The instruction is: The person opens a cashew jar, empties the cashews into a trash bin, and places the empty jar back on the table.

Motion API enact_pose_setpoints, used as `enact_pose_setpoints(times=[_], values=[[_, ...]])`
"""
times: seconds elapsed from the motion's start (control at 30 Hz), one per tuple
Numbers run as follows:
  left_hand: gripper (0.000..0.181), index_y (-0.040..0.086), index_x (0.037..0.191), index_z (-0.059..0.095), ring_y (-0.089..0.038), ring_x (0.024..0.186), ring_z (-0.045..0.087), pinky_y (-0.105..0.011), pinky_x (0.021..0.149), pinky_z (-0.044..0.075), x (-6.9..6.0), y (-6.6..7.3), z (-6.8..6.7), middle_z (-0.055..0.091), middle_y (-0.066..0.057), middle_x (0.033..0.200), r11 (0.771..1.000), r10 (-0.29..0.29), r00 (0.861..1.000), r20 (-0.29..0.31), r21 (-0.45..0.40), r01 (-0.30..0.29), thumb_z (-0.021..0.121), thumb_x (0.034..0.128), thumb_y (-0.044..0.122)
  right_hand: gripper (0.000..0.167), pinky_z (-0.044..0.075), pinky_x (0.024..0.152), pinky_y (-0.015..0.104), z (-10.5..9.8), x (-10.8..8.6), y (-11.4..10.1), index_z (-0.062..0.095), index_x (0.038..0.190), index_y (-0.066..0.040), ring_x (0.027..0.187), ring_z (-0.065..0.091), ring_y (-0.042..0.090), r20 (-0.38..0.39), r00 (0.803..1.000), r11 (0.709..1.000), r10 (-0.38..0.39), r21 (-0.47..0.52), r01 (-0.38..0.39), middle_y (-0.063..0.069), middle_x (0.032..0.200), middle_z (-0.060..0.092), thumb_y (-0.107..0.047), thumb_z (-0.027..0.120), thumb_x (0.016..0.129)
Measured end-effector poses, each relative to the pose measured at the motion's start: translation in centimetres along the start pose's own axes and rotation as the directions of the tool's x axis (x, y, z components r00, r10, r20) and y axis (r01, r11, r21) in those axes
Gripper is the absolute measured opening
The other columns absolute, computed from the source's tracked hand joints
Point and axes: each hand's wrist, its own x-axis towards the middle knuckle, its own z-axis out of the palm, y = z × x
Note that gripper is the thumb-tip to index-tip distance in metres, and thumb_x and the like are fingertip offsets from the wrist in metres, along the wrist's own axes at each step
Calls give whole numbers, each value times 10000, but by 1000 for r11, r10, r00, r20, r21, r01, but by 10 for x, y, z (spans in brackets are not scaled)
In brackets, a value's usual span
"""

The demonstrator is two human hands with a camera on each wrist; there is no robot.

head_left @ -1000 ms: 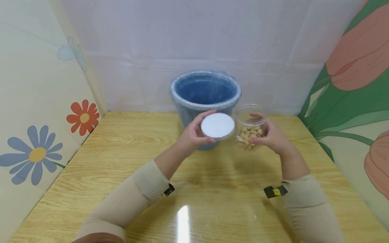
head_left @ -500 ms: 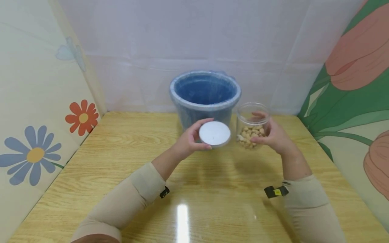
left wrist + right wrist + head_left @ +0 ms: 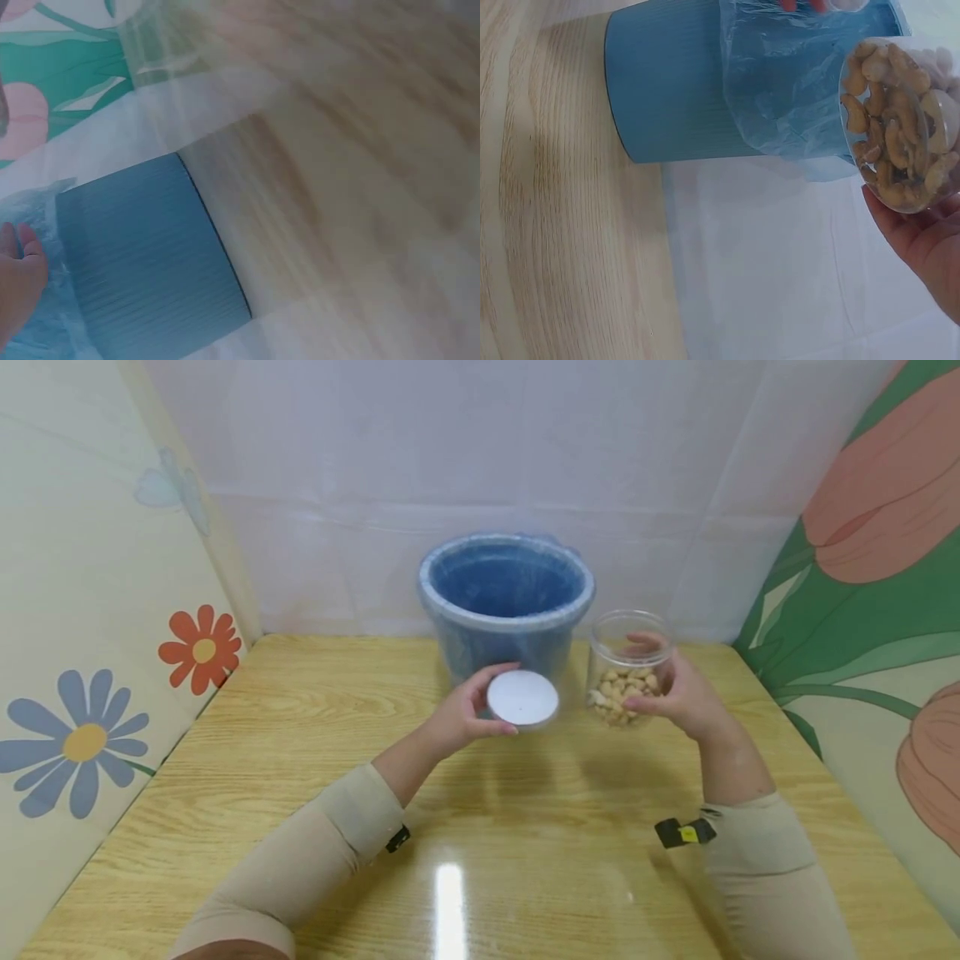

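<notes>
A white round lid [image 3: 522,697] is pinched between the thumb and fingers of my left hand [image 3: 467,712], in front of the bin and above the table. My right hand [image 3: 686,697] grips an uncovered clear jar [image 3: 628,652] from its right side, and cashews [image 3: 618,692] fill its lower part. The jar is held upright, apart from the lid. From the right wrist, the cashews [image 3: 896,127] show through the jar's bottom, with the holding hand [image 3: 926,244] beside it. The left wrist view catches only part of the left hand [image 3: 21,281]; the lid is not visible there.
A blue bin [image 3: 510,625], lined with a clear plastic bag [image 3: 780,90], stands behind the hands at the table's back. The wood-grain table [image 3: 337,693] meets a white cloth backdrop [image 3: 360,460]. Flower-painted panels [image 3: 82,610] stand at both sides.
My left hand has lowered the lid and drawn it slightly left, widening the gap to the jar. The jar has shifted a little to the right in my right hand.
</notes>
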Motion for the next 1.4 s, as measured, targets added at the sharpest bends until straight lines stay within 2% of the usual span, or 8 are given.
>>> enact_pose_setpoints(times=[0.33,0.47,0.6,0.73,0.87,1.0,1.17,1.4], values=[[809,33,1381,359,-306,1171,470,-394,977,391,-1,-9,1,421,-183,1344,999,-51,999,10,21,50,736,675,-86,750,536,742,292,-1,0,2,286,1366,-114,957,579,176,4,1000,1000,6,22,-6,78,1246,423,124,636,747],[787,-20,1368,350,-334,1156,477,-385,958,408,-3,3,2,422,-224,1329,997,-57,998,13,44,56,724,679,-98,745,536,740,289,-1,0,1,292,1362,-131,958,575,177,3,1000,1000,4,28,-4,85,1247,413,119,634,749],[782,-45,1360,340,-350,1156,476,-400,952,414,-6,10,1,419,-243,1325,997,-61,998,30,51,60,735,686,-69,754,536,741,288,-1,0,-1,266,1372,-74,961,572,176,-5,1000,999,0,34,0,89,1248,410,122,635,744],[806,36,1380,358,-324,1139,498,-407,953,414,-4,-2,-2,439,-201,1329,992,-108,993,41,65,105,766,686,-15,763,536,741,286,-2,-1,-1,239,1376,-31,958,572,174,-9,1000,999,0,40,0,85,1245,411,130,632,742],[837,123,1388,371,-298,1095,532,-396,938,426,-1,-16,-3,480,-166,1306,981,-160,985,60,119,152,794,670,39,763,538,736,290,-2,-1,0,246,1378,-44,954,574,179,-8,1000,999,-7,51,7,85,1244,412,136,627,742],[836,160,1378,393,-283,1075,542,-406,929,429,0,-19,-2,490,-137,1299,969,-187,979,86,180,169,818,659,115,762,542,722,303,-3,-1,0,260,1383,-81,955,581,184,-1,1000,998,-18,66,18,86,1257,416,139,622,749],[845,185,1377,396,-272,1096,534,-409,951,413,-1,-20,1,494,-113,1299,954,-223,967,127,231,190,829,652,170,762,542,725,312,-3,0,0,250,1389,-73,961,585,187,4,1000,996,-29,81,28,80,1259,425,141,616,756],[839,170,1376,394,-207,1143,504,-375,975,395,-3,-24,3,506,-54,1287,935,-227,945,237,325,143,824,659,243,757,540,727,296,-4,-1,0,293,1375,-109,968,576,178,-7,999,997,-43,69,43,69,1253,436,148,620,743]])
